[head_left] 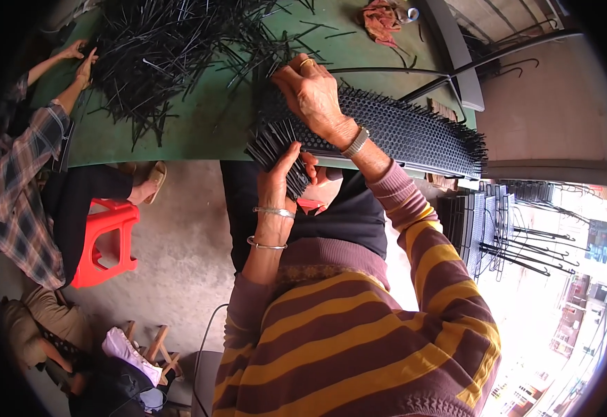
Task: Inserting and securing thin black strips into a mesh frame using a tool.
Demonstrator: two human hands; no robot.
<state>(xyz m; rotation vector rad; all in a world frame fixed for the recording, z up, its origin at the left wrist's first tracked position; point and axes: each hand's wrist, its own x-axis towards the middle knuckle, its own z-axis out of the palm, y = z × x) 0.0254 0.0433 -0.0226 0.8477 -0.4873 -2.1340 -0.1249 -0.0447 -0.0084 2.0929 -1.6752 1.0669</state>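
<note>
My left hand [280, 179] is closed around a bundle of thin black sticks [273, 144], held at the near edge of the table. Above it and slightly to the right, my right hand [312, 96] is bent over the left end of a long black board full of small holes [401, 124]. Its fingers are drawn together, and whatever lies between them is hidden. Many short black pins stand up along the board's far edge and right end. Under my left hand, a pale and red thing [321, 194] shows at my lap, its kind unclear.
A large heap of loose black sticks [151, 55] covers the green table [199, 139]. At the left, a co-worker's hands [81, 62] touch the heap. A black metal bar [421, 90] crosses behind the board. A red stool [109, 243] and hanging racks [477, 222] flank me.
</note>
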